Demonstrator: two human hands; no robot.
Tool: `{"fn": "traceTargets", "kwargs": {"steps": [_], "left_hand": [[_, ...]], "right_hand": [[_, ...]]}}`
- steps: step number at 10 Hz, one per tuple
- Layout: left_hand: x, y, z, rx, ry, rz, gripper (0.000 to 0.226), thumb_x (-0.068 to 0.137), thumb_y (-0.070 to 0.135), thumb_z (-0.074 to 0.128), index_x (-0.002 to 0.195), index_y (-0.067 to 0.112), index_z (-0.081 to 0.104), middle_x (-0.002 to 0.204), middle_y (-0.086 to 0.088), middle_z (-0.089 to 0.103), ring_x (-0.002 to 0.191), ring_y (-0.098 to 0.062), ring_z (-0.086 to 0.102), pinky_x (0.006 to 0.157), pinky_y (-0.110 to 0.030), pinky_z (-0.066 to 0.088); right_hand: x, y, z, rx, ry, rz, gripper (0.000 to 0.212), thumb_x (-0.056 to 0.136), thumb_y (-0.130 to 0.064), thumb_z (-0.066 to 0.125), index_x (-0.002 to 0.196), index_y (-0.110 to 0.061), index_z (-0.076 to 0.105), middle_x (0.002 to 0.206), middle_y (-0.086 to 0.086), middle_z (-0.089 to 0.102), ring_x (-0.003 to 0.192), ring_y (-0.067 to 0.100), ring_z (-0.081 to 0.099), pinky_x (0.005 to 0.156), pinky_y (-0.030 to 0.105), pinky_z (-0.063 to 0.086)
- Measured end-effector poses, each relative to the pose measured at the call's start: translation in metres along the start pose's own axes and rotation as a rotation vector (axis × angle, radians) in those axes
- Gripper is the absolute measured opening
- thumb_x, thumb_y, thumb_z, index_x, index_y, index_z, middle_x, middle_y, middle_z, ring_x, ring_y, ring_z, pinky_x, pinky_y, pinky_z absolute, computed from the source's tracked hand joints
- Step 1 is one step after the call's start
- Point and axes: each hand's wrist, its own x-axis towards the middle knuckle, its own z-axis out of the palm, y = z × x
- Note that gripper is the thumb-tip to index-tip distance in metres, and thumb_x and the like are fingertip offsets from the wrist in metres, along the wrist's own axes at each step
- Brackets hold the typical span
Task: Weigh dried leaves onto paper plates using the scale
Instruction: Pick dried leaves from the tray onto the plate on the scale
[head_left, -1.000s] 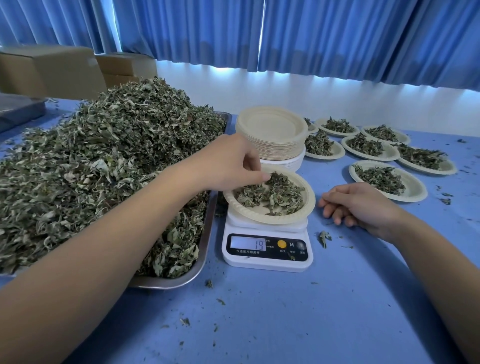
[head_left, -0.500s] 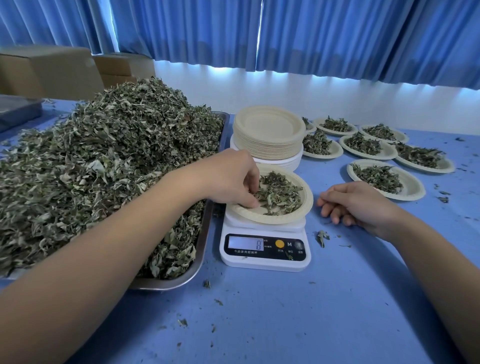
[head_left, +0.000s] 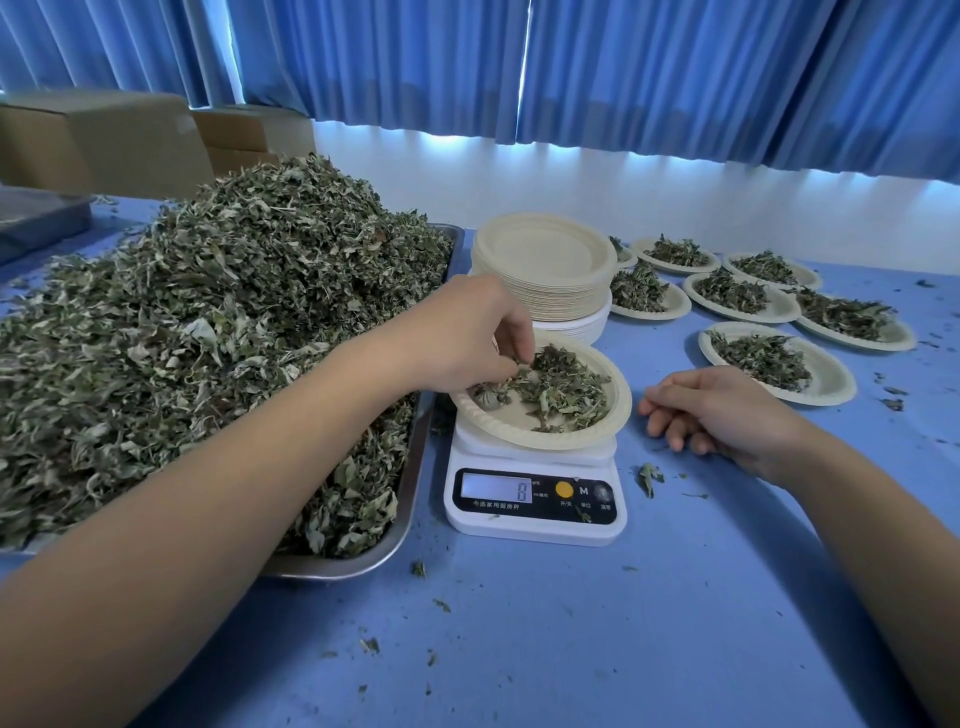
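My left grip (head_left: 467, 338) pinches dried leaves (head_left: 563, 389) at the left rim of the paper plate (head_left: 621, 410) on the scale (head_left: 535, 527), beside the tray (head_left: 415, 467) edge. My right grip (head_left: 722, 410) rests loosely curled, holding nothing, on open bench (head_left: 571, 634).

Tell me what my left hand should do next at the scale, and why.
Probably lift the left hand clear of the plate and then check the display. The hand is in among the leaves on the plate, pinching a few, so the reading, which looks like 8, may not be reliable while it touches the load on the scale.
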Motion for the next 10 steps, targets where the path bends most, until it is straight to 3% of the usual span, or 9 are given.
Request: {"fn": "traceTargets", "kwargs": {"steps": [1,2,3,5,7,8,9,10], "left_hand": [[0.0004,-0.0007,-0.0010,-0.018,0.030,0.009,0.014,0.080,0.006,0.077,0.089,0.018,0.078,0.081,0.013,0.072,0.063,0.016,0.058,0.062,0.000,0.040],[-0.0003,-0.0015,-0.0015,0.001,-0.025,-0.004,0.013,0.080,0.015,0.079,0.090,0.023,0.077,0.081,0.015,0.071,0.066,0.012,0.060,0.066,-0.009,0.045],[-0.0015,-0.0034,-0.0007,0.040,-0.188,-0.048,0.016,0.082,0.026,0.079,0.097,0.027,0.075,0.092,0.011,0.071,0.072,0.003,0.062,0.069,-0.019,0.049],[-0.0008,-0.0017,0.0012,0.029,-0.171,-0.040,0.013,0.085,0.011,0.075,0.091,0.023,0.077,0.089,0.010,0.073,0.070,0.012,0.061,0.060,-0.005,0.047],[-0.0019,-0.0012,-0.0050,0.014,-0.170,-0.009,0.017,0.082,0.025,0.075,0.098,0.031,0.075,0.094,0.014,0.072,0.071,0.007,0.063,0.071,-0.021,0.054],[-0.0030,-0.0021,-0.0035,0.057,-0.252,-0.018,0.025,0.080,0.031,0.080,0.104,0.033,0.073,0.101,0.016,0.069,0.073,0.012,0.059,0.064,-0.011,0.045],[-0.0023,0.0010,0.0018,0.050,-0.229,-0.002,0.021,0.081,0.023,0.081,0.101,0.026,0.075,0.094,0.016,0.069,0.070,0.019,0.054,0.058,-0.002,0.038],[-0.0026,0.0052,0.0046,0.043,-0.206,0.023,0.014,0.081,0.012,0.077,0.091,0.022,0.076,0.077,0.019,0.066,0.065,0.017,0.054,0.056,-0.002,0.037]], "right_hand": [[-0.0002,0.0000,0.0001,0.001,-0.002,0.000,0.025,0.102,-0.015,0.059,0.091,0.004,0.070,0.070,0.012,0.069,0.045,0.012,0.056,0.035,0.018,0.037],[-0.0004,-0.0002,-0.0003,0.001,-0.002,-0.001,0.025,0.102,-0.015,0.059,0.091,0.004,0.070,0.070,0.012,0.069,0.045,0.012,0.056,0.035,0.018,0.037],[0.0000,-0.0002,-0.0002,0.004,-0.002,0.000,0.025,0.102,-0.016,0.060,0.090,0.004,0.070,0.070,0.012,0.069,0.045,0.012,0.056,0.035,0.018,0.037],[0.0013,0.0019,-0.0012,0.007,-0.005,-0.003,0.024,0.102,-0.015,0.059,0.089,0.003,0.070,0.071,0.012,0.070,0.045,0.013,0.056,0.035,0.018,0.037],[0.0027,0.0019,-0.0005,0.003,-0.008,-0.004,0.024,0.101,-0.016,0.060,0.088,0.001,0.070,0.071,0.012,0.070,0.046,0.013,0.057,0.036,0.018,0.037],[0.0029,0.0014,-0.0002,0.006,-0.009,-0.006,0.025,0.102,-0.016,0.060,0.088,0.001,0.070,0.071,0.012,0.070,0.046,0.013,0.057,0.035,0.018,0.037],[0.0015,0.0018,-0.0013,0.005,-0.011,-0.006,0.025,0.102,-0.016,0.059,0.088,0.002,0.070,0.071,0.012,0.070,0.046,0.013,0.057,0.036,0.018,0.037],[0.0015,0.0026,-0.0014,0.005,-0.010,-0.008,0.025,0.102,-0.016,0.059,0.088,0.002,0.070,0.071,0.012,0.070,0.046,0.013,0.057,0.035,0.018,0.037]]}}
